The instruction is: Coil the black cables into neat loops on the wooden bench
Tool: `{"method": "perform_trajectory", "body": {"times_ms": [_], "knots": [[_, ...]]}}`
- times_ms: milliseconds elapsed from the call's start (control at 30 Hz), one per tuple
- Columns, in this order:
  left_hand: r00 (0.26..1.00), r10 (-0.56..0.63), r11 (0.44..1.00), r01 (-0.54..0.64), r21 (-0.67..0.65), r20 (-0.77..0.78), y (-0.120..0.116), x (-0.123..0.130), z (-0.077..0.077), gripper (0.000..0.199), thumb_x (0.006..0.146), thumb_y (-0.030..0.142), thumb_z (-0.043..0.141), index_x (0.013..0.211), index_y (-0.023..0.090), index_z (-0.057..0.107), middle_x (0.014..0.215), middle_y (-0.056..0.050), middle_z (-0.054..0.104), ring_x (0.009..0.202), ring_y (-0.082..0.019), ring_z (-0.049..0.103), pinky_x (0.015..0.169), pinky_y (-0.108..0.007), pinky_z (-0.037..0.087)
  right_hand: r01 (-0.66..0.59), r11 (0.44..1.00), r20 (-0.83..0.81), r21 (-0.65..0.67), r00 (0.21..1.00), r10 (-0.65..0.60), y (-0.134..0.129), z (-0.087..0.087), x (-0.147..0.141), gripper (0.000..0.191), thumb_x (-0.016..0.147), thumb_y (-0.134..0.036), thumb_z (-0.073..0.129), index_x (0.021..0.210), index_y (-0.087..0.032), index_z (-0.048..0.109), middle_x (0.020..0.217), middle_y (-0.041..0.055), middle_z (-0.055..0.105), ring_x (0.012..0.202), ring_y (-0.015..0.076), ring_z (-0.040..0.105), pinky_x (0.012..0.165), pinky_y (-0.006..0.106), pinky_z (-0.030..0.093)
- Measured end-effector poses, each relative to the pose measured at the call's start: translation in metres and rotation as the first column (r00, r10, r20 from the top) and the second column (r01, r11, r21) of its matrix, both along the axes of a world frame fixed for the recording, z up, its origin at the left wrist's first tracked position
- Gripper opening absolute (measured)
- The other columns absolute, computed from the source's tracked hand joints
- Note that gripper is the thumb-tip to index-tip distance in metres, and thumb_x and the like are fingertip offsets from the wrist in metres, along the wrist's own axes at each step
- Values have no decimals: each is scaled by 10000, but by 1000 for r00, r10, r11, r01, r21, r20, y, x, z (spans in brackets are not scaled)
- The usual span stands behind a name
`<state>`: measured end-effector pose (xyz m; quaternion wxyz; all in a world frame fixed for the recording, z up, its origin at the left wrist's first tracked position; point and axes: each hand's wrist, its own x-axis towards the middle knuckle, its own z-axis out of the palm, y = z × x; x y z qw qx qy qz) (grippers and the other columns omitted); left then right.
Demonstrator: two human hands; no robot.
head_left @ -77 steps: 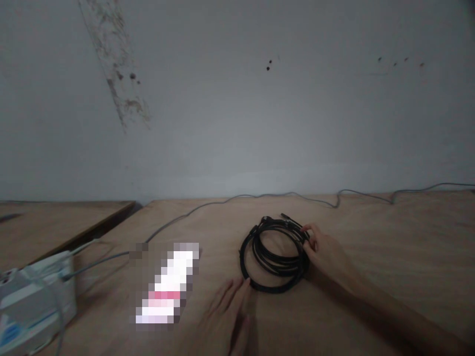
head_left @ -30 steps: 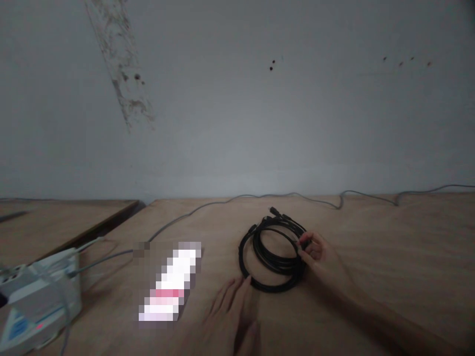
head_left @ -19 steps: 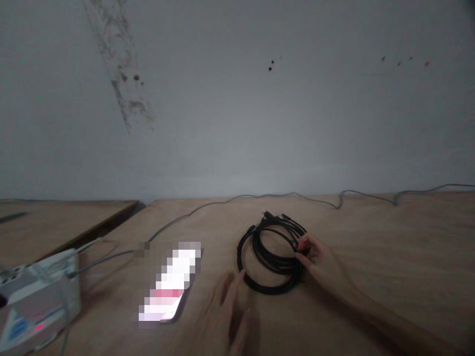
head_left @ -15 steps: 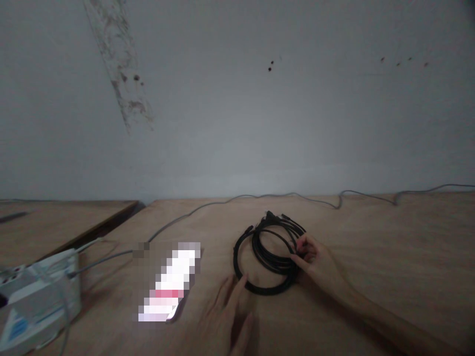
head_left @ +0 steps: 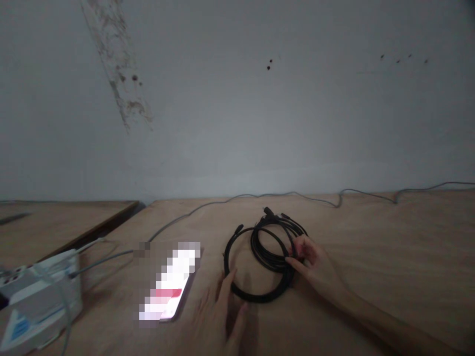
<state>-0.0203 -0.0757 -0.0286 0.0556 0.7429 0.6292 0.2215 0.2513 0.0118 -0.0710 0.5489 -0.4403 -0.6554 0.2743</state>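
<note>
- The front coil (head_left: 260,298) of black cable had slid toward nine o'clock since the earlier frames, so more of it showed clear of the back coil (head_left: 260,256).
- It lay on the table (head_left: 389,247), overlapping the back coil on its two o'clock side.
- The front coil's plug (head_left: 238,229) had swung further out, to eleven o'clock of its ring.
- The right hand (head_left: 313,262), shifted slightly leftward, had thumb and fingers pinched on the front coil at three o'clock.
- The left hand (head_left: 218,314) had moved outward too; a fingertip touched the ring at eight o'clock, thumb well apart.
- Toward nine o'clock lay a phone (head_left: 172,282), its screen blurred.
- Beyond it, a white power strip (head_left: 46,306) took a grey cord (head_left: 189,214) at its three o'clock end.
</note>
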Motion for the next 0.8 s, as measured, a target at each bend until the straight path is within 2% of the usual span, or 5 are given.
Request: {"method": "perform_trajectory", "body": {"times_ms": [267, 400, 500, 667, 800], "knots": [[990, 119, 991, -114, 74, -73, 11, -14, -22, 656, 951, 539, 430, 1558, 305, 346, 1662, -68, 251, 1518, -368, 222, 1193, -632, 232, -114, 993, 166, 8, 980, 111, -16, 6, -13, 216, 855, -285, 706, 787, -238, 507, 859, 19, 622, 820, 214, 618, 708, 327, 498], [991, 101, 995, -100, 9, -92, 11, -14, -16, 615, 957, 524, 422, 1523, 284, 417, 1637, -82, 313, 1488, -370, 304, 1182, -623, 271, -21, 999, 336, 29, 942, 11, -19, 11, -12, 42, 905, -278, 630, 917, -237, 623, 905, 34, 671, 811, 215, 636, 724, 344, 509], [992, 54, 997, -59, -42, -118, 8, -12, -8, 553, 949, 426, 430, 1480, 280, 485, 1577, -76, 428, 1422, -345, 428, 1148, -570, 368, 20, 996, 411, 88, 910, -54, -18, 14, -4, 199, 938, -197, 506, 1081, -244, 637, 1021, 52, 680, 894, 217, 646, 803, 372, 520], [990, 18, 996, -29, -81, -138, 6, -7, 1, 477, 951, 343, 410, 1383, 256, 593, 1530, -86, 491, 1377, -321, 492, 1112, -537, 424, -49, 990, 569, 131, 822, -35, -14, 16, 9, 478, 755, -130, 637, 1220, -238, 629, 1197, 90, 668, 1108, 295, 601, 987, 479, 475], [988, 17, 993, -34, -111, -152, 7, -6, 3, 484, 970, 362, 383, 1390, 237, 589, 1542, -102, 475, 1373, -332, 497, 1125, -570, 399, -98, 984, 665, 150, 747, -26, -9, 14, 12, 439, 813, -210, 689, 1245, -271, 650, 1241, 86, 665, 1173, 332, 554, 1050, 547, 416]]}}
